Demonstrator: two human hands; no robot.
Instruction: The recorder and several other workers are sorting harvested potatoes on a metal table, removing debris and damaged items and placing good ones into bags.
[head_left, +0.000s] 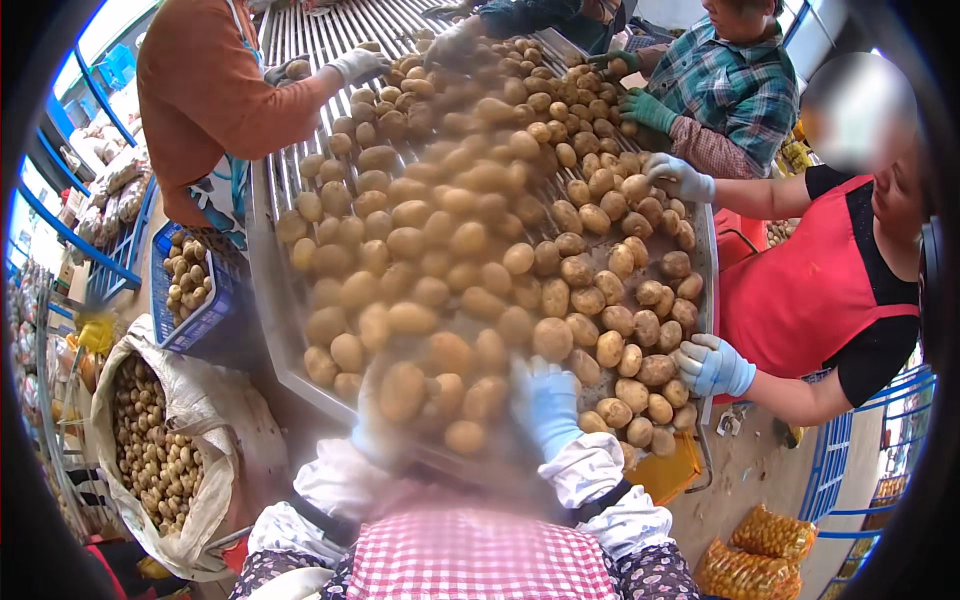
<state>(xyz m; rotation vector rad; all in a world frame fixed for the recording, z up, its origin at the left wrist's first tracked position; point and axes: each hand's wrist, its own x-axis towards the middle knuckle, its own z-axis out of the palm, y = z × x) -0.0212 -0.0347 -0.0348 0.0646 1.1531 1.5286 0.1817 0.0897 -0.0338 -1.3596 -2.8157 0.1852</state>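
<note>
Potatoes [408, 243] are spread thickly over a metal sorting table [283, 350] in front of me. My left hand [374, 408], in a pale blue glove, is at the near edge beside a large potato [402, 391]; a blur hides its fingers. To the right, my right hand [548, 403], also in a pale blue glove, is at the near edge by several potatoes. Its fingers stretch forward, apart, with nothing visibly held. Between my hands lies a loose cluster of potatoes [464, 437], smeared by the blur.
Co-workers' gloved hands [716, 365] reach in from the right, and another gloved hand [358, 65] from the far left. A large white sack of potatoes [235, 455] and a blue crate [203, 318] stand left. A yellow container [665, 472] sits below the table's right corner; filled net bags [750, 572] lie lower right.
</note>
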